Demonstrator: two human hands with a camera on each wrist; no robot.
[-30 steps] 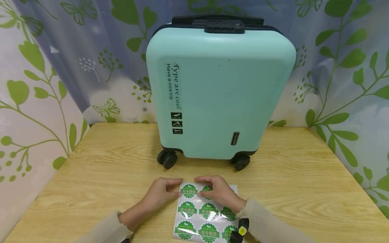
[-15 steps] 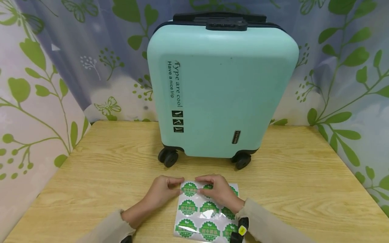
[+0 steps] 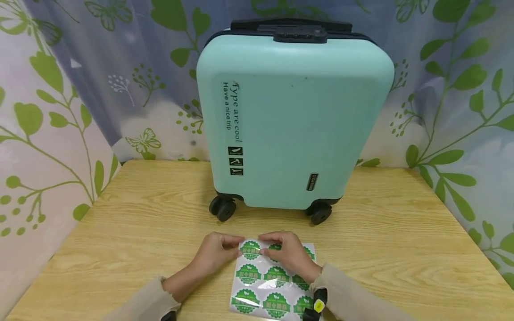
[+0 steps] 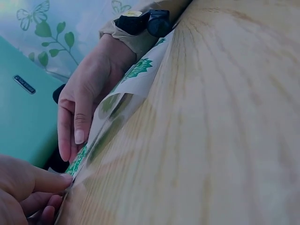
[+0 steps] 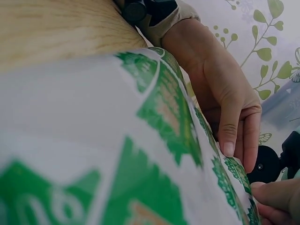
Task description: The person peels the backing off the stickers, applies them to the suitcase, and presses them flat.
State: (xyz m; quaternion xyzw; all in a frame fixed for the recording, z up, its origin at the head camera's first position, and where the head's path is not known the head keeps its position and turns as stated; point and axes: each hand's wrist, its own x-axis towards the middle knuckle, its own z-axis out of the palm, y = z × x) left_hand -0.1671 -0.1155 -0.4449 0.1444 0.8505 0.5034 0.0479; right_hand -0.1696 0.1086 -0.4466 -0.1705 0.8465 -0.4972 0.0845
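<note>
A white sheet of round green stickers (image 3: 261, 285) lies on the wooden table, its face glossy under clear film. My left hand (image 3: 214, 254) pinches the sheet's far left corner between thumb and fingers. Along the far edge, my right hand (image 3: 291, 255) pinches the sheet too, its thumb over the first sticker's right side. In the left wrist view the left thumb (image 4: 51, 182) presses the sheet's edge, and the near part of the sheet bows up off the wood. The right wrist view shows the green stickers (image 5: 168, 112) close up and curved. The fingers under the sheet are partly hidden.
A mint-green suitcase (image 3: 297, 125) stands upright on black wheels (image 3: 222, 208) just beyond the hands, black lettering down its left side. The wooden table (image 3: 401, 249) spreads to both sides. A leaf-patterned curtain (image 3: 156, 89) hangs behind.
The view has shifted very slightly. Both hands keep their places on the sticker sheet, and nothing else has visibly moved.
</note>
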